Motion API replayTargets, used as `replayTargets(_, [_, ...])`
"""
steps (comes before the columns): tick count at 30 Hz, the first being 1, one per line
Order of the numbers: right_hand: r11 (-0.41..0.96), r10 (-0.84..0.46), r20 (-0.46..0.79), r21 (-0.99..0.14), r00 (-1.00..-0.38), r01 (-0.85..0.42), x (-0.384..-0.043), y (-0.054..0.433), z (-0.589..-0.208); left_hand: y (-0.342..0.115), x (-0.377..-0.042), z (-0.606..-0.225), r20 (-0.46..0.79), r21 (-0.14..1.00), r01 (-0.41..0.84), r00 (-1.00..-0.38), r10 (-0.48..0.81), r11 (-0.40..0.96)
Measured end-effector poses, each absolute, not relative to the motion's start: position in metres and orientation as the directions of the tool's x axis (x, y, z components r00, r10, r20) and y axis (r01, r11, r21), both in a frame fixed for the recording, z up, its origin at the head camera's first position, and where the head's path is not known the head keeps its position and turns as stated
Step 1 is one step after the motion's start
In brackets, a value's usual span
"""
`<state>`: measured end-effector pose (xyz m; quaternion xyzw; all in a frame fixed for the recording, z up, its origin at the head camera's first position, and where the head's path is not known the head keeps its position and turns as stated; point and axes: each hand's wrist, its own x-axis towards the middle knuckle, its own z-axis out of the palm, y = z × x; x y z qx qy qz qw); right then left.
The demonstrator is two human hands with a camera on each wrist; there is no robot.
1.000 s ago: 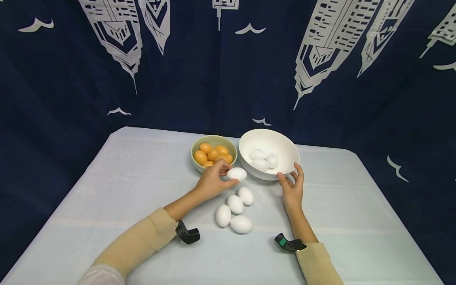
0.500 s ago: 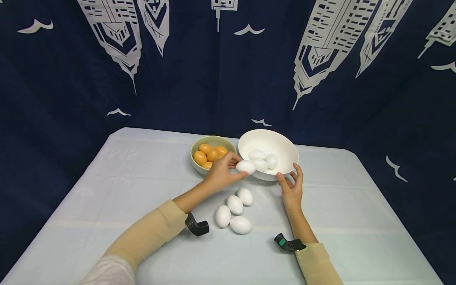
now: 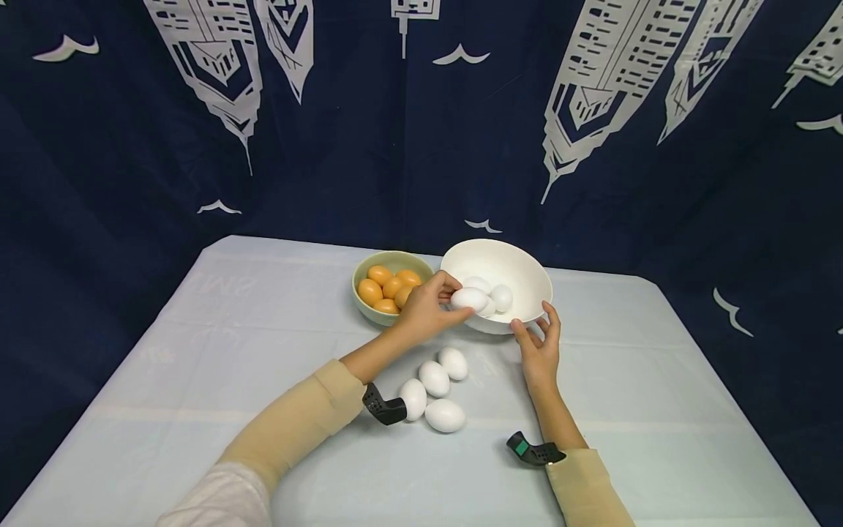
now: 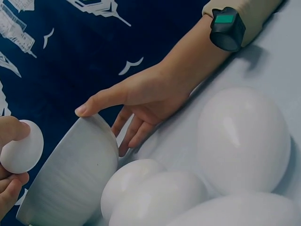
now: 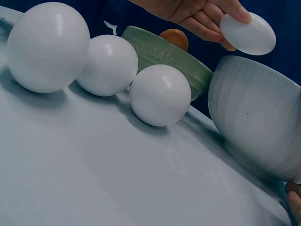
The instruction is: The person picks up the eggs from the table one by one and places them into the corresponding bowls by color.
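Note:
A white egg (image 3: 469, 298) is pinched between the thumb and fingers of my left hand (image 3: 428, 309), over the near left rim of the white bowl (image 3: 527, 274). In the right wrist view the held egg (image 5: 249, 34) hangs just above the bowl's rim. Several white eggs (image 3: 503, 298) lie inside the bowl, partly hidden behind the held one. My right hand (image 3: 541, 351) grips the bowl's near right side; in the left wrist view its thumb lies on the rim and the fingers reach below, along the outside.
Left of the white bowl stands a green bowl (image 3: 369, 311) with several orange eggs (image 3: 370, 291). Several white eggs (image 3: 445, 416) lie on the white-covered table (image 3: 197, 351) in front of the bowls, close to the left forearm. A dark blue patterned cloth (image 3: 369, 146) hangs behind.
My left hand has carried the white egg right and away from me, from in front of the green bowl to over the white bowl's rim. The right hand has stayed on the bowl.

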<state>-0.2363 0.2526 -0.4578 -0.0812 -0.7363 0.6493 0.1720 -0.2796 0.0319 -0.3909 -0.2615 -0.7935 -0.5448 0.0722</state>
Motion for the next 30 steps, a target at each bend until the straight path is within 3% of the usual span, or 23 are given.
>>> replayTargets(11, [0.144, 0.337, 0.143, -0.985, -0.931, -0.099, -0.236, 0.252, -0.458, 0.047, -0.292, -0.388, 0.333, 0.841, 0.448, -0.87, 0.363, 0.302])
replayTargets(30, [0.123, 0.32, 0.136, -0.987, -0.938, -0.101, -0.225, 0.245, -0.438, 0.069, -0.317, -0.379, 0.275, 0.669, 0.573, -0.783, 0.558, 0.474])
